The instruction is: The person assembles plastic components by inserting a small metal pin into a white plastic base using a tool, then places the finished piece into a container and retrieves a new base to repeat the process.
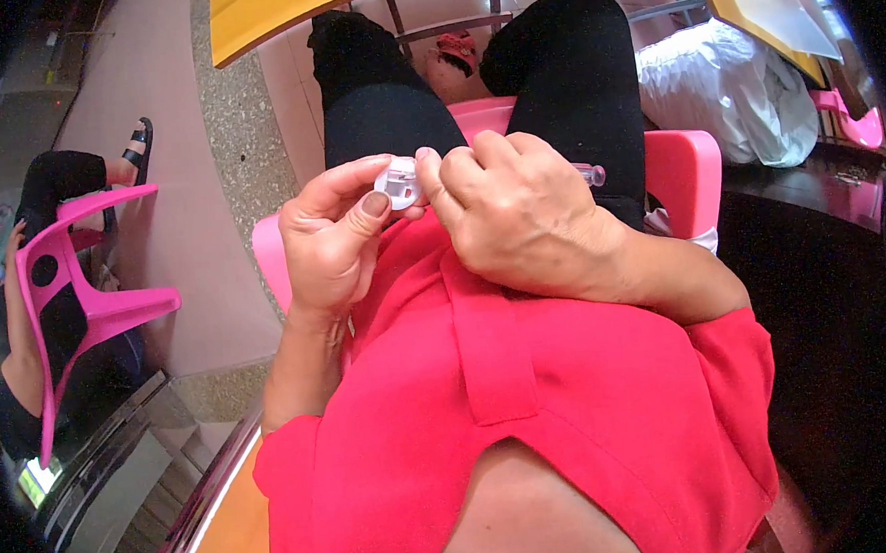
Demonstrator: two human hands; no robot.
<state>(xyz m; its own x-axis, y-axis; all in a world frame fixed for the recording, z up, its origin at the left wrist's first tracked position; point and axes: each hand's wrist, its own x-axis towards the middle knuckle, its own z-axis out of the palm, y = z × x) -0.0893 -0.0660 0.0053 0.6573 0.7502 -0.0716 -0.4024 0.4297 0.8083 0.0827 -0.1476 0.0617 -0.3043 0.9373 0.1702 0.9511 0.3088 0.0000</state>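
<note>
My left hand (336,237) pinches a small white round plastic part (399,182) between thumb and fingers, above my lap. Openings and ridges show on the face of this part. Close against it, my right hand (515,208) is closed around a slim, clear pinkish rod-like tool (592,175). Only the tool's rounded end sticks out past the right side of the fist; its other end is hidden by my fingers, so its exact kind cannot be made out. Whether the tool touches the white part is also hidden.
I sit on a pink chair (695,178), before a yellow-edged table (349,6). A white sack (724,97) stands at the right, beside a dark surface (783,259). Another person sits at the left on a pink chair (114,304). A red-and-black item (456,53) lies under the table.
</note>
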